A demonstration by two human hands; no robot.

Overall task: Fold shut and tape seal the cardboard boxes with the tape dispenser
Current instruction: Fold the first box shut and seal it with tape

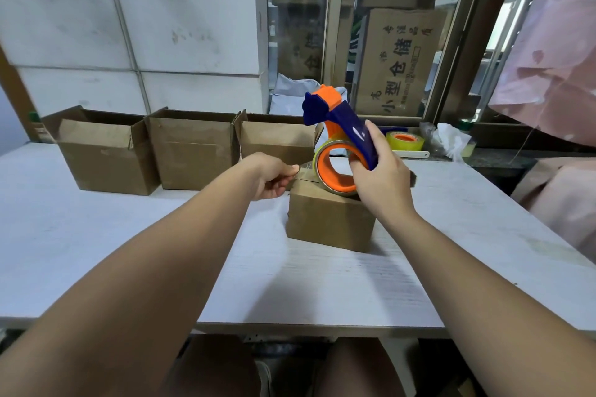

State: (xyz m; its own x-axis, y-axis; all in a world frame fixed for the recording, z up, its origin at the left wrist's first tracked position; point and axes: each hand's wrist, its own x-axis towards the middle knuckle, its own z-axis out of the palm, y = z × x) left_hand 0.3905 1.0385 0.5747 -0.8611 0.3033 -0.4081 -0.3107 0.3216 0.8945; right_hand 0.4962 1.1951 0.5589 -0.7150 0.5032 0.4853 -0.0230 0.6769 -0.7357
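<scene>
The right hand (382, 177) grips the blue-and-orange tape dispenser (338, 142) over the closed brown cardboard box (329, 219), while the left hand (271, 176) pinches clear tape at its left edge.

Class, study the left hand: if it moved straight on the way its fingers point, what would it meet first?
Probably the tape roll on the dispenser that the right hand holds over the small box. The left hand points right, toward it, though depth is hard to judge.
</scene>
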